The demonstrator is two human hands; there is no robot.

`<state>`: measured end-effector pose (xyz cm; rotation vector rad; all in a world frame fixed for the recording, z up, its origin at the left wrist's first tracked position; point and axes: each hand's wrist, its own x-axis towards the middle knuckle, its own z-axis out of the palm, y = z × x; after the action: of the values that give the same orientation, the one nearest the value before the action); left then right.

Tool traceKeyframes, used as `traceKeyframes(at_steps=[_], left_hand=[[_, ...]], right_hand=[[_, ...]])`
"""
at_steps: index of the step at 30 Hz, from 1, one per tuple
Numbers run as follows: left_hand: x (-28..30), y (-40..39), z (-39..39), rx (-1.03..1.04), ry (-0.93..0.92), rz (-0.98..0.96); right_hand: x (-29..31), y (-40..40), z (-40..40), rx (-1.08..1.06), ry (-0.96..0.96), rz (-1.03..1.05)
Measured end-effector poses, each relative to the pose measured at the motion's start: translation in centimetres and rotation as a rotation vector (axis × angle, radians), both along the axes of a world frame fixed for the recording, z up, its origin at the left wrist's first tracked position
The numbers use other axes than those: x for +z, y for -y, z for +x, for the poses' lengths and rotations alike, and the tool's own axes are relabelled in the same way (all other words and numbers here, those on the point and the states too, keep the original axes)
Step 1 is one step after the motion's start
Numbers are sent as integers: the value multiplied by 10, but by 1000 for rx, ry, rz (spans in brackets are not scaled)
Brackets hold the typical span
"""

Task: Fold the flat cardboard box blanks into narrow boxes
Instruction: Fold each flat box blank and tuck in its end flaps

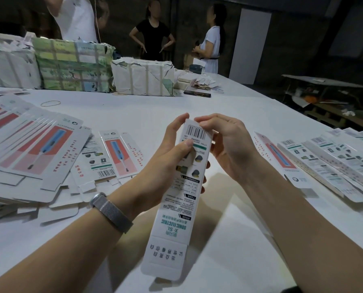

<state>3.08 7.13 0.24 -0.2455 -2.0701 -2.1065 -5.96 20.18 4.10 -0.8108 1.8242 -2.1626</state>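
left hand (165, 157) grips box (182, 199) | right hand (225, 149) pinches its 12 o'clock end | blanks (35, 153) at 9 | boxes (332, 161) at 3

Dim light overall; the white table (229, 106) is brightest, the back wall (292, 39) nearly black. Soft shadows fall beneath the forearms toward the near edge. Wide-angle distortion bends the table's edges and stretches the corners. Distant people look soft and faintly blurred; nothing glares.
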Motion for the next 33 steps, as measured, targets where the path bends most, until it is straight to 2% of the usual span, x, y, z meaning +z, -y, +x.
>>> traceKeyframes(at_steps=[5, 16, 20, 26, 31, 33], left_hand=[[3, 2, 2, 8, -21, 31], [9, 5, 6, -10, -9, 124], [10, 5, 8, 10, -36, 160], [13, 3, 7, 89, -61, 132], [15, 8, 4, 80, -110, 253], [14, 10, 2, 45, -162, 269]], right_hand=[[-1, -1, 0, 96, 4, -36], [-3, 1, 5, 149, -28, -15], [-7, 4, 4, 192, 13, -11], [-11, 7, 1, 327, 175, -104], [-13, 15, 3, 183, 55, -33], [-10, 13, 7, 100, -64, 87]])
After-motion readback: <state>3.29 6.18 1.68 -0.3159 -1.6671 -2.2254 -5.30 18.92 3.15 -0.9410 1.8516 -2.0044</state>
